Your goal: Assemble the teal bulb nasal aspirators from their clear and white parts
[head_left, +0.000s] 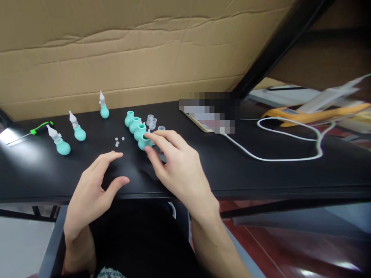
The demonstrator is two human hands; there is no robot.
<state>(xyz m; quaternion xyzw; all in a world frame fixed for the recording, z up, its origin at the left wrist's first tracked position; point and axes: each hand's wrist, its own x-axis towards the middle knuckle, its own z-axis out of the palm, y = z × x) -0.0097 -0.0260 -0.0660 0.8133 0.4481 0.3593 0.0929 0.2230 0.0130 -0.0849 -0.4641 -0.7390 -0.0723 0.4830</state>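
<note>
Right-hand grip (181, 166) pinches the nearest teal bulb (143, 144), thumb low on its right side, index finger at the rim, so the bulb sits right at the fingertips, mouth up. It heads a row above the black bench (246, 177): three more teal bulbs (135, 126) line up behind. Clear cups (152, 122) cluster to their right, small discs (116, 143) to their left. Over to the left hand (92, 189): relaxed, thumb apart, nothing held, near those discs. Farther left, three nozzled bulbs (63, 147); off right, a white cable (278, 160).
</note>
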